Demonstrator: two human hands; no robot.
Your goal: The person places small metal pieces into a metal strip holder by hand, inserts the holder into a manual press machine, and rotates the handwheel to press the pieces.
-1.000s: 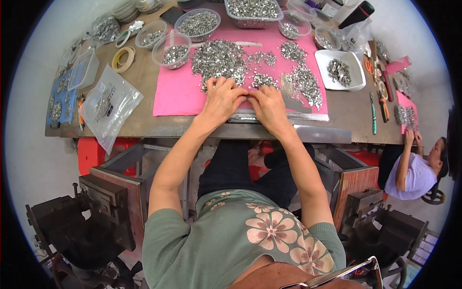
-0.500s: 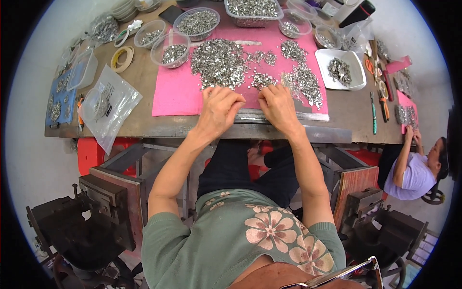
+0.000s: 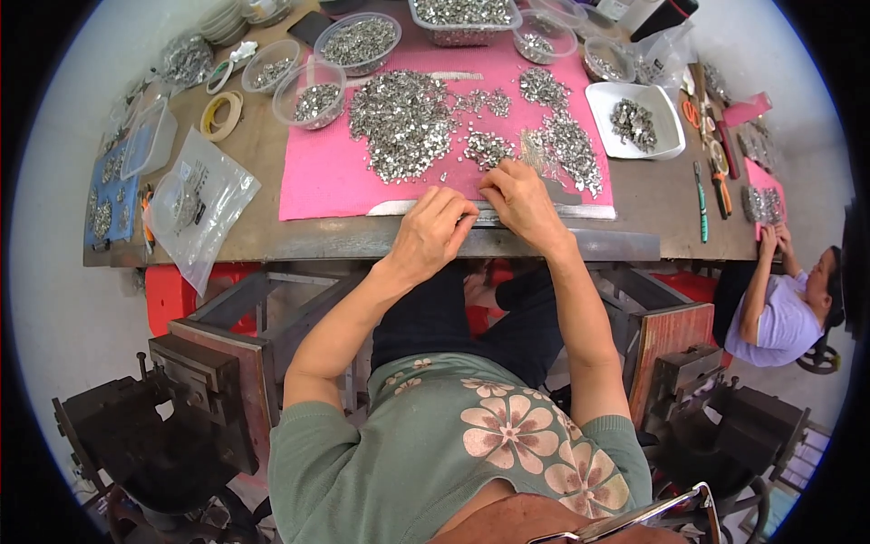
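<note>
A brown workbench (image 3: 254, 172) fills the upper part of the view, set against a pale floor, with dark metal machines standing below its near edge. A pink mat (image 3: 335, 168) covers the middle of the bench. On it lies a big heap of small silvery metal parts (image 3: 403, 122), with smaller heaps (image 3: 562, 136) to the right.

The left hand (image 3: 433, 231) rests at the near edge of the mat, its fingers curled in and close together, knuckles up; whether it pinches a part cannot be told. The right hand (image 3: 521, 199) lies just beside it, touching or nearly so, its fingers stretched forward and flat on the mat, their tips at a small heap (image 3: 489, 145) of the parts. A thin pale strip (image 3: 507, 214) runs along the mat's near edge under both hands.

Round clear tubs (image 3: 317, 95) of the same parts stand at the mat's far left corner, and a larger clear tray (image 3: 462, 18) stands at the far edge. A white dish (image 3: 666, 136) with a few parts sits right of the mat. A tape roll (image 3: 220, 115) and a clear plastic bag (image 3: 195, 204) lie on the left of the bench, and pliers (image 3: 702, 204) lie on the right.

At the far right another person (image 3: 779, 299) in a pale lilac top sits at the bench end, hands up on its edge.
</note>
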